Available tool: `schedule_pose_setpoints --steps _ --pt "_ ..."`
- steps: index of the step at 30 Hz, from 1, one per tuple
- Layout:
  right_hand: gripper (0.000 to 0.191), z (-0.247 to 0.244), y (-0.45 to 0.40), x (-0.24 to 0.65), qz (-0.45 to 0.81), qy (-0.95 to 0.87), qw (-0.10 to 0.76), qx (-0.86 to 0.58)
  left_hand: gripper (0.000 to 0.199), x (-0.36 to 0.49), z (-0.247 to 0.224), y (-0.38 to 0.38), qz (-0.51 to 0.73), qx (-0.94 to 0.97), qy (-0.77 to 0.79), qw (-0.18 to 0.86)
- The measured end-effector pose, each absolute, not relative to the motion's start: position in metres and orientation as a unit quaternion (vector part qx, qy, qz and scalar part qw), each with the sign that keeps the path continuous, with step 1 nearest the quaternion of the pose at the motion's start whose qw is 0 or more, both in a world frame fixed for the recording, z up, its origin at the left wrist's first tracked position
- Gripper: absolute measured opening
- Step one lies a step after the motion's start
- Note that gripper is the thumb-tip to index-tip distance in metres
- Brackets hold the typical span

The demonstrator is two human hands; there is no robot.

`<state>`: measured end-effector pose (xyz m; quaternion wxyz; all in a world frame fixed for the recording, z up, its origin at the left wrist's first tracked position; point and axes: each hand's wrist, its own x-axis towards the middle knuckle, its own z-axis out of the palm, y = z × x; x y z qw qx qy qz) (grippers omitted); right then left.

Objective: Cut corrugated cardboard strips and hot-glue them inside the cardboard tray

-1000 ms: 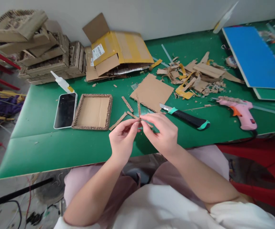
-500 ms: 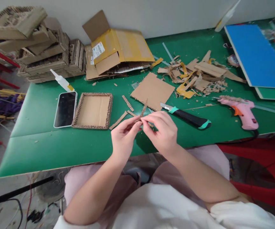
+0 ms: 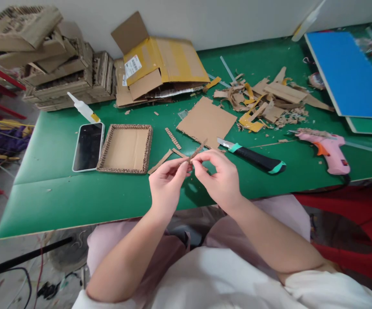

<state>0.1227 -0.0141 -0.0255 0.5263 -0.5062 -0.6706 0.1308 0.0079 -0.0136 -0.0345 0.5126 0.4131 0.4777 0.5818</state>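
Between my two hands is a thin cardboard strip (image 3: 198, 150), its free end slanting up and to the right. My left hand (image 3: 167, 182) pinches its lower end. The thumb and forefinger of my right hand (image 3: 218, 178) are closed on the same strip, beside the left fingertips. Past my fingers lie a square cardboard sheet (image 3: 207, 120) and a short corrugated strip (image 3: 173, 138). More cut strips (image 3: 160, 161) rest just left of my hands. A shallow cardboard tray (image 3: 124, 150) with corrugated walls sits farther left. To the right lies a utility knife (image 3: 257, 159), blade out.
A phone (image 3: 88, 146) and a glue bottle (image 3: 83, 107) are at the left. Stacked cardboard trays (image 3: 60, 77) and a taped box (image 3: 169, 62) stand at the back. Cardboard scraps (image 3: 269, 101), a pink glue gun (image 3: 329, 150) and a blue board (image 3: 353, 77) occupy the right.
The free end of the cardboard strip has tilted down to the right. Both hands stay in nearly the same place, still pinching.
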Motion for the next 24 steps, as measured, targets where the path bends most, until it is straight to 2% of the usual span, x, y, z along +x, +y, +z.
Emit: schedule_pose_setpoints --steps 5,8,15,18,24 --pt "0.007 -0.0269 -0.0139 0.1242 0.235 -0.621 0.547 -0.51 0.009 0.008 -0.0354 -0.0137 0.586 0.411 0.46 0.525" --pt "0.008 -0.0276 -0.015 0.1239 0.249 -0.61 0.556 -0.506 0.01 0.0084 -0.0341 -0.0141 0.591 0.422 0.471 0.502" --pt "0.008 -0.0251 -0.0172 0.1214 0.109 -0.664 0.526 -0.52 0.011 0.0056 -0.0337 -0.0161 0.59 0.487 0.482 0.427" --pt "0.009 -0.0263 -0.0165 0.1212 0.086 -0.665 0.528 -0.521 0.013 0.0049 -0.0361 -0.0175 0.583 0.507 0.483 0.412" --pt "0.01 -0.032 -0.0134 0.122 0.009 -0.678 0.533 -0.505 0.019 0.0076 -0.0341 -0.0197 0.562 0.493 0.494 0.444"
